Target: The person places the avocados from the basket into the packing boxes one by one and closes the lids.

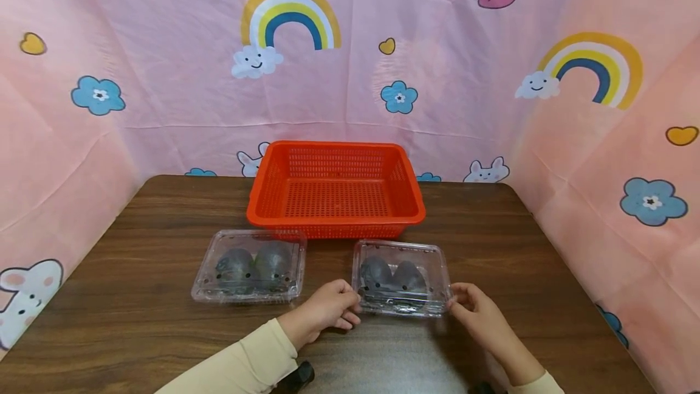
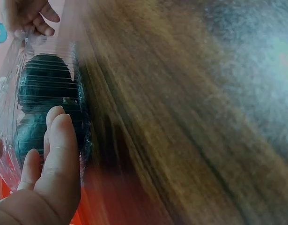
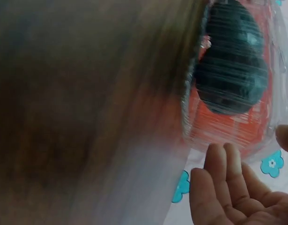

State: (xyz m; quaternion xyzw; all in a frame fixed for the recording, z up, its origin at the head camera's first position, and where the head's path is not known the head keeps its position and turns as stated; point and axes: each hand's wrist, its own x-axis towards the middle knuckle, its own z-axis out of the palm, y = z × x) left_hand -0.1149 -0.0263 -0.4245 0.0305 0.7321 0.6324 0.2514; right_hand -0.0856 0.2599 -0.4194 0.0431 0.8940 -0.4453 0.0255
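In the head view, a clear plastic clamshell box sits between my two hands, with two dark green, egg-shaped fruits like avocados inside. My left hand grips its near left corner; the left wrist view shows the fingers against the front wall. At the near right corner, my right hand pinches the box between thumb and fingers. The right wrist view shows those fingers bent beside the box's end wall. Whether the box is raised off the table, I cannot tell.
A second clear clamshell box with two similar fruits lies to the left on the brown wooden table. Behind both boxes stands a red plastic basket with perforated walls. Pink patterned cloth encloses the table at the back and sides.
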